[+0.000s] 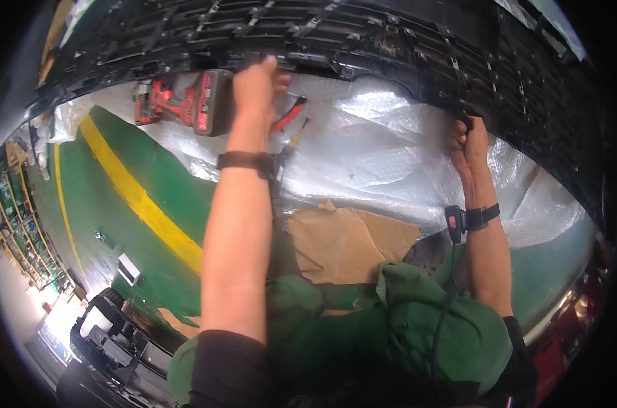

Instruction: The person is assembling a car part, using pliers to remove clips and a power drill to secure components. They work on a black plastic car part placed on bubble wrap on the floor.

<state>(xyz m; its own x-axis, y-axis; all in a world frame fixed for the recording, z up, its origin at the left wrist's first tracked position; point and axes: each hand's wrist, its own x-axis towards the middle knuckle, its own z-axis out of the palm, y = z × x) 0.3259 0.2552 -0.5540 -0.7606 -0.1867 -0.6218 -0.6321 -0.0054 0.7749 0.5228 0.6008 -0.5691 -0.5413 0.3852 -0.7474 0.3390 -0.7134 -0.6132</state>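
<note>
A large black plastic grille with rows of slots and clips spans the top of the view. My left hand is closed at its near edge, thumb up against the rim. Farther right, my right hand has its fingers curled around the same edge. Just left of my left hand lies a red and black cordless power tool. Pliers with red handles and a thin screwdriver with a yellowish handle lie to the right of my left wrist.
Silver bubble foil lies beneath the grille and tools. A torn cardboard piece is by my knees. The green floor carries a yellow stripe. At lower left stand a black wheeled machine and, farther off, a rack.
</note>
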